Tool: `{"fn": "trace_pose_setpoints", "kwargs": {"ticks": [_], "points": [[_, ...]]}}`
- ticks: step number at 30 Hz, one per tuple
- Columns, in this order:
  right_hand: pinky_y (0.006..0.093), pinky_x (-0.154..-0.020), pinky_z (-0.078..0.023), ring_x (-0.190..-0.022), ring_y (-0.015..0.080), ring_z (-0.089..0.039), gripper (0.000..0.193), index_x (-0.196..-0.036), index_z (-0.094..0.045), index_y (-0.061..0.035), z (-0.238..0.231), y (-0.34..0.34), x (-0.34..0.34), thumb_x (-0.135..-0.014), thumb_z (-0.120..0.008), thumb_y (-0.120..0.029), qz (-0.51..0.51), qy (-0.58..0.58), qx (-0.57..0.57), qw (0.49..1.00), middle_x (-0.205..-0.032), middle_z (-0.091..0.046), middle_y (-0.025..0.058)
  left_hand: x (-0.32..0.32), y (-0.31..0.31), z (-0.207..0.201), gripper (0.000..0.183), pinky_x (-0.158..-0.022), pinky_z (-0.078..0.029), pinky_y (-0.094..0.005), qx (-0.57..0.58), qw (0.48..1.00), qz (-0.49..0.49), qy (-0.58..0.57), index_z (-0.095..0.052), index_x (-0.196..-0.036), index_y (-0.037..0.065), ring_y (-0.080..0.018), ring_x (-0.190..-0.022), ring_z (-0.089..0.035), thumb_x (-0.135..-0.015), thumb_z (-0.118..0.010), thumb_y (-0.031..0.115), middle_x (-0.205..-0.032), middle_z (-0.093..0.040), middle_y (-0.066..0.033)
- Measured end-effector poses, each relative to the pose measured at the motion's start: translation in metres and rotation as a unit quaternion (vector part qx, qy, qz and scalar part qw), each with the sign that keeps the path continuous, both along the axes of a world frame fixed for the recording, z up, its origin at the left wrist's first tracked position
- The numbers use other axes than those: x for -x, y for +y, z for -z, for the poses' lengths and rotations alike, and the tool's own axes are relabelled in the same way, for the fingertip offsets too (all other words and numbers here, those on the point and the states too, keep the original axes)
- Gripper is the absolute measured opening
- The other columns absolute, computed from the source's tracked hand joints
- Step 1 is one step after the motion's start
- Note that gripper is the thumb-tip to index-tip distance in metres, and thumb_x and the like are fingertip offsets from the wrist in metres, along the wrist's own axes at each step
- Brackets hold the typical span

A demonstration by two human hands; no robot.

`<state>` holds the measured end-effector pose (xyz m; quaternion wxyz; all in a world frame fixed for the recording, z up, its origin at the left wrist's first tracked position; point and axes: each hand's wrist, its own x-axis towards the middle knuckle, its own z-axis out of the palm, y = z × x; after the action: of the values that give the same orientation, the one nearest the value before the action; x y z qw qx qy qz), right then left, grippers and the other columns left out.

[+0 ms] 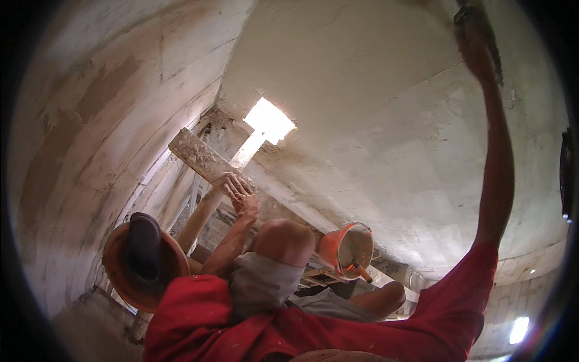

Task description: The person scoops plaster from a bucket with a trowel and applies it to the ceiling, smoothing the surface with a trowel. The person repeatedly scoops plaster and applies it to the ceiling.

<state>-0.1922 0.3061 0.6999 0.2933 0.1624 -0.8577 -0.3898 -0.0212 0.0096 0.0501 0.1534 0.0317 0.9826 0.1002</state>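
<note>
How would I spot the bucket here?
Start at the bright opening in the plastered wall and drop to the person's bent knee. Just right of it sits the bucket, the only orange, translucent thing there, with a tool handle sticking out.

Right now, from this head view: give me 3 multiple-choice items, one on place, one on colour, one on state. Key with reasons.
1. Where is the left hand?
A. inside the bucket
B. on a plaster-crusted board
C. on the hat

2. What colour is the bucket by the person's knee?
A. orange
B. blue
C. black

3. How is the right hand placed?
A. resting on the knee
B. hanging low beside the bucket
C. raised high against the plastered wall

Key:
1 B: the fingers lie on the end of the board, well apart from the bucket and the hat.
2 A: its rim and wall show orange, with grey mix inside.
3 C: the arm stretches straight up to the wall near the picture's top edge; whether it grips a tool is too dark to tell.
</note>
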Motion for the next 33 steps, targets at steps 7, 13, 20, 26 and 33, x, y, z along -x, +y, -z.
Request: {"fn": "trace_pose_setpoints", "kwargs": {"ticks": [7,13,20,26,33], "points": [[0.0449,-0.083,-0.045,-0.118,0.0339,-0.05,0.035,-0.119,-0.057,-0.0007,0.297,-0.084,-0.021,-0.09,-0.049,-0.019,0.018,0.112,-0.638,0.762,-0.126,-0.054,0.0213,-0.001,-0.008,0.017,0.077,-0.112,0.001,-0.0568,0.024,0.999,-0.008,0.028,-0.019,-0.141,-0.011,-0.0487,-0.138,-0.002,-0.085,-0.053,0.031,-0.149,-0.006,-0.0324],[0.0391,-0.07,-0.046,-0.099,0.0274,-0.053,0.027,-0.111,-0.059,-0.0008,0.499,-0.115,0.048,-0.091,-0.054,-0.018,-0.152,0.029,-0.445,0.882,-0.097,-0.06,0.0119,0.0,-0.009,-0.009,0.064,-0.112,0.002,-0.0569,0.0,1.0,0.006,-0.004,-0.017,-0.143,-0.008,-0.0463,-0.139,-0.001,-0.097,-0.034,0.034,-0.152,-0.005,-0.0273],[0.051,-0.06,-0.048,-0.074,0.039,-0.062,0.035,-0.11,-0.041,-0.0026,0.623,-0.187,0.111,-0.093,-0.051,-0.031,-0.028,-0.336,0.276,0.9,-0.079,-0.057,0.0229,0.0,-0.015,0.009,0.061,-0.113,0.002,-0.0551,0.009,0.999,-0.037,0.017,-0.016,-0.143,-0.008,-0.0455,-0.14,-0.002,-0.098,-0.034,0.03,-0.152,-0.005,-0.0269],[0.0541,-0.07,-0.046,-0.082,0.0457,-0.06,0.035,-0.106,-0.039,-0.0019,0.613,-0.161,0.15,-0.091,-0.054,-0.03,0.073,-0.37,0.366,0.851,-0.09,-0.057,0.0299,0.002,-0.003,0.013,0.063,-0.114,0.001,-0.0545,-0.031,0.998,-0.033,0.043,-0.015,-0.143,-0.008,-0.0449,-0.14,-0.002,-0.095,-0.038,0.026,-0.151,-0.005,-0.0276],[0.0493,-0.079,-0.046,-0.096,0.0395,-0.061,0.048,-0.11,-0.046,0.0041,0.438,-0.16,0.158,-0.092,-0.048,-0.04,0.028,-0.286,0.276,0.917,-0.103,-0.063,0.0233,0.003,-0.007,0.005,0.077,-0.113,0.002,-0.0562,-0.019,0.999,-0.011,0.025,-0.015,-0.143,-0.009,-0.0444,-0.14,-0.001,-0.088,-0.049,0.033,-0.152,-0.003,-0.0269]]}}
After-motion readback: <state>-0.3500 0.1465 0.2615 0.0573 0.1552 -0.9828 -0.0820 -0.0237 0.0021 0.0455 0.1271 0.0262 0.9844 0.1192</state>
